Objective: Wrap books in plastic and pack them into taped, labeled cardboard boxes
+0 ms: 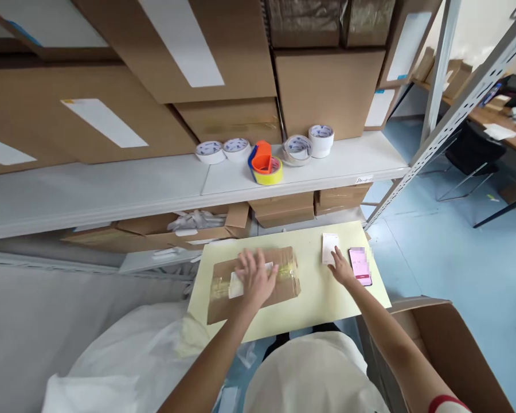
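A flat brown cardboard package (pixel 279 295) with clear yellowish tape at both ends lies on a pale yellow board (pixel 316 301). Over its middle is my left hand (pixel 258 281), fingers spread, partly covering a white label (pixel 235 285) on the package. To the right, a white slip or stack of labels (pixel 329 244) rests on the board. My right hand (pixel 340 268) touches its lower right edge with fingers apart. Whether that hand has any grip on the slip is hard to see. Just right of it lies a phone (pixel 360 265) with a pink screen.
Behind the board, a shelf (pixel 163 192) bears large cartons (pixel 327 94), several white tape rolls (pixel 321 140) and an orange tape dispenser (pixel 263 158) with yellow tape. An open carton (pixel 451 350) stands at lower right. White plastic sheeting (pixel 141 344) lies at lower left.
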Available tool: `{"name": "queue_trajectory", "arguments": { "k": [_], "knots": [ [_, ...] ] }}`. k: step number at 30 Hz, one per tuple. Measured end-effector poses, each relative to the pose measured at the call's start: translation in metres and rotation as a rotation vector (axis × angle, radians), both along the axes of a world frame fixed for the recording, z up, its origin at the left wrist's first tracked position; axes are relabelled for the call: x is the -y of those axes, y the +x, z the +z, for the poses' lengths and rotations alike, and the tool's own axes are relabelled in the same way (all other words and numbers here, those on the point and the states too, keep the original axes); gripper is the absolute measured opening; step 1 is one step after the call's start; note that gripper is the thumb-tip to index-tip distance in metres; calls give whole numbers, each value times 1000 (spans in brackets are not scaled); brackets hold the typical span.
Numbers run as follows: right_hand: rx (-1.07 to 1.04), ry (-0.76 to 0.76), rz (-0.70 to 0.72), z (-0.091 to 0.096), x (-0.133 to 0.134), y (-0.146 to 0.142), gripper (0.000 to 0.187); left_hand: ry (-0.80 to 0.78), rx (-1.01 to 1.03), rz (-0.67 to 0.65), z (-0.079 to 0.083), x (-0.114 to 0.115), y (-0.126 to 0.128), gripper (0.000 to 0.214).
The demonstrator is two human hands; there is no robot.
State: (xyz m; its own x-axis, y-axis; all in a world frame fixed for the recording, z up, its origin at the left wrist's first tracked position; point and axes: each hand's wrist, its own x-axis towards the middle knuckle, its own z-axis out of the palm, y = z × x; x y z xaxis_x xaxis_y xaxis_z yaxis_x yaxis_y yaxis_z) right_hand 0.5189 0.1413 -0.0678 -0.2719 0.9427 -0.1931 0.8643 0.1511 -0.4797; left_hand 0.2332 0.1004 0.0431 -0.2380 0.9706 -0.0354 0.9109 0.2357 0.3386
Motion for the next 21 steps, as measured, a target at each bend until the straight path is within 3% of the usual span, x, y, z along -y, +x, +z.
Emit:
{"name": "queue_trajectory", "arguments": {
  "k": [4,6,7,12,21],
  "knots": [
    [145,-134,94,-17,-41,16,68,61,100,-439,6,-22,68,61],
    [164,-170,115,-25,-53,15,74,-41,150,-617,3,-37,96,51],
    [181,-185,127,-28,-57,14,75,-125,159,-647,0,-45,107,46],
    [283,-197,200,-36,-46,13,64,-498,96,-474,-23,-71,126,32],
    [365,-126,395,-22,-21,23,53,-579,143,-408,-43,-72,118,32]
  ]
}}
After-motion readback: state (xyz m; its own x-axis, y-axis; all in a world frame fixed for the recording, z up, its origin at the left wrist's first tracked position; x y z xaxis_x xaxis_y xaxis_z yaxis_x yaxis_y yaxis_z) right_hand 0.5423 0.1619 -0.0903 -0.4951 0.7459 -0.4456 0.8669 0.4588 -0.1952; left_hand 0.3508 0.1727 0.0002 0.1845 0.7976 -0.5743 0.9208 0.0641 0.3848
